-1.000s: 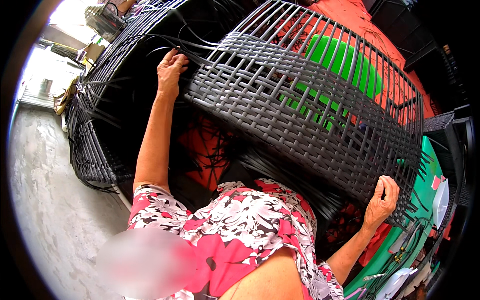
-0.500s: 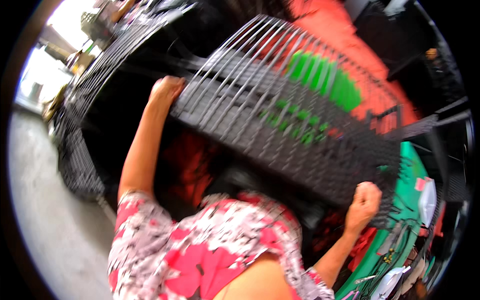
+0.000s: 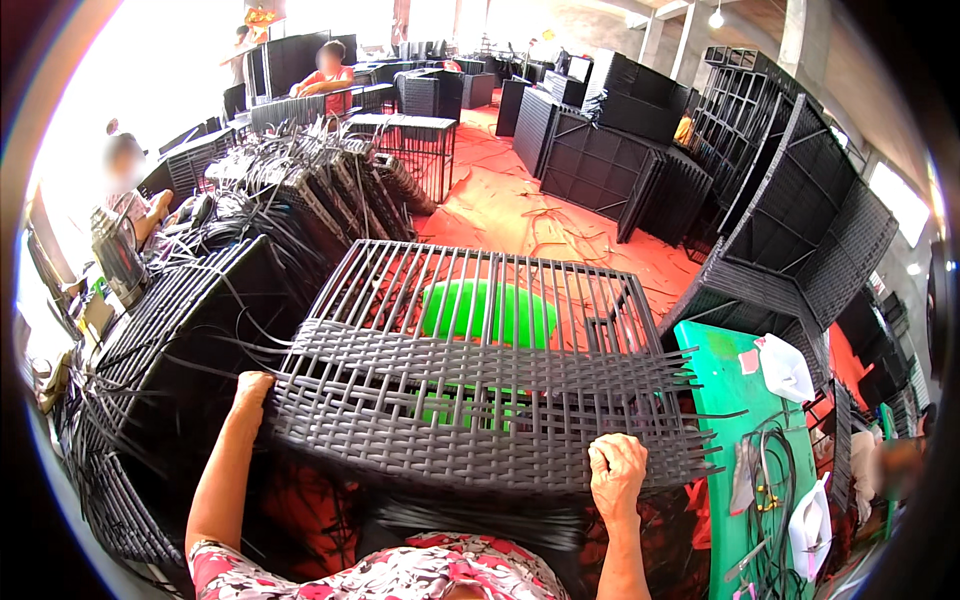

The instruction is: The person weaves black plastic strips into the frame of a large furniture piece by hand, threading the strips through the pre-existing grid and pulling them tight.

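- The left hand is at the left edge of a dark grey woven panel; its fingers are mostly out of sight, so how far open they are, and whether they have hold of a strand or the edge, I cannot tell.
- The right hand is at the near edge of the panel, toward its right end; its fingers are bent in toward the palm, knuckles up; I cannot tell how tightly they close or whether anything is inside them.
- The panel lies in front of the person, between a dark ribbed piece on the left and a green table on the right; its near part is closely woven, a second woven band crosses its middle, and its far part shows bare bars; loose strip ends stick out at its right side, and long strips trail from its left.
- A bright green surface shows through the bars; orange-red floor spreads beyond.
- On the table lie two white containers and a tangle of dark strands.
- Farther left, a stack of dark pieces stands near two other people; on the right, dark woven furniture is piled up.
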Demonstrator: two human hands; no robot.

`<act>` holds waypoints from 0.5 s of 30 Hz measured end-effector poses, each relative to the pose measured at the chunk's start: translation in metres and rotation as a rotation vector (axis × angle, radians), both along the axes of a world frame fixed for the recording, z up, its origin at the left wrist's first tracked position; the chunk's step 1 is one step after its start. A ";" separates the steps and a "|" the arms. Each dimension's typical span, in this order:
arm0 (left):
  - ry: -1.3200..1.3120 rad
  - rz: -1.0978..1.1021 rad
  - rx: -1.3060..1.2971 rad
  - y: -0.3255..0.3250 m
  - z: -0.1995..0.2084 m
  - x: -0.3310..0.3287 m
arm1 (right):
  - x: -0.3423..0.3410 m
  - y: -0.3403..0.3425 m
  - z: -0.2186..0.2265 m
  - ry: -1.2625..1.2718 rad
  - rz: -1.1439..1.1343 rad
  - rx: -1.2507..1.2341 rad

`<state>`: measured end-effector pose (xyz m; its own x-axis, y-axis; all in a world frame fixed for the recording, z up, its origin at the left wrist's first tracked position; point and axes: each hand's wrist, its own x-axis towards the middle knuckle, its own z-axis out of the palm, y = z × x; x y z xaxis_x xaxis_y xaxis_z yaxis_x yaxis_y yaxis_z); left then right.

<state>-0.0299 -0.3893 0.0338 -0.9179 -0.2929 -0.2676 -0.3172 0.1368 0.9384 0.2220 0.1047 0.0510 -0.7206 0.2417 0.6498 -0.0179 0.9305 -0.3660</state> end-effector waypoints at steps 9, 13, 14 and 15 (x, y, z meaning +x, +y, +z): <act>0.154 0.117 0.079 0.003 0.028 0.004 | 0.001 -0.002 -0.001 0.012 0.010 0.013; 0.417 0.103 0.115 0.004 0.010 -0.007 | 0.001 0.004 -0.001 0.013 0.003 0.023; 0.448 0.113 0.058 0.004 0.010 -0.009 | 0.002 0.004 -0.001 0.009 -0.005 0.028; 0.481 0.123 0.001 0.007 0.011 -0.009 | 0.003 0.005 0.000 0.007 -0.014 0.034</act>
<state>-0.0394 -0.3825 0.0449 -0.8963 -0.4064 0.1775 0.1381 0.1247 0.9825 0.2248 0.1102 0.0512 -0.7129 0.2295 0.6626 -0.0070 0.9426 -0.3339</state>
